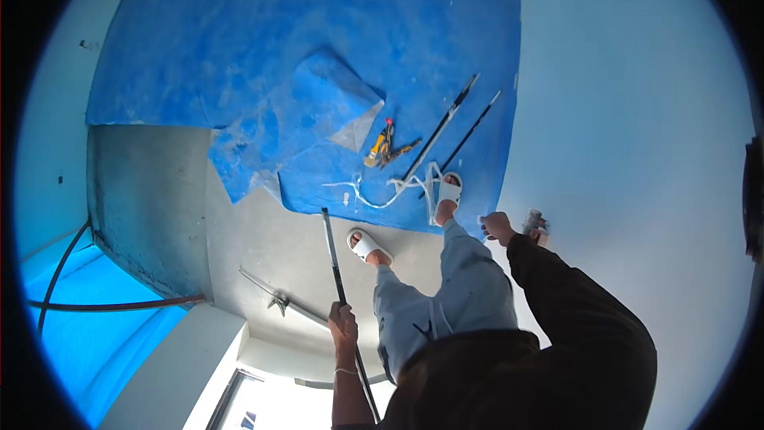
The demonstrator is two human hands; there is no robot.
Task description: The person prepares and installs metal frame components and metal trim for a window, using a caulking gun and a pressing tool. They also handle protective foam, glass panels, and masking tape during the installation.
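Note:
A long dark metal strip (pixel 334 251) stands nearly upright in the view, and my left hand (pixel 343 325) is wrapped round it. At the right, my right hand (pixel 497 228) is closed near the wall, pinching the end of something small and white. White tape or cord (pixel 382 203) lies in loops on the blue sheet by my foot. Two more dark strips, one longer (pixel 440 129) and one thinner (pixel 471 133), lie on the sheet. Left of them is a yellow tool (pixel 380 149) with a dark tool (pixel 400 153) beside it.
The blue floor sheet (pixel 318 16) is folded and torn near its lower left edge. A pale rail with a bracket (pixel 278 300) lies on the grey floor (pixel 231 223). Blue plastic (pixel 103 326) hangs behind dark bars at the left. The wall (pixel 621 111) rises at the right.

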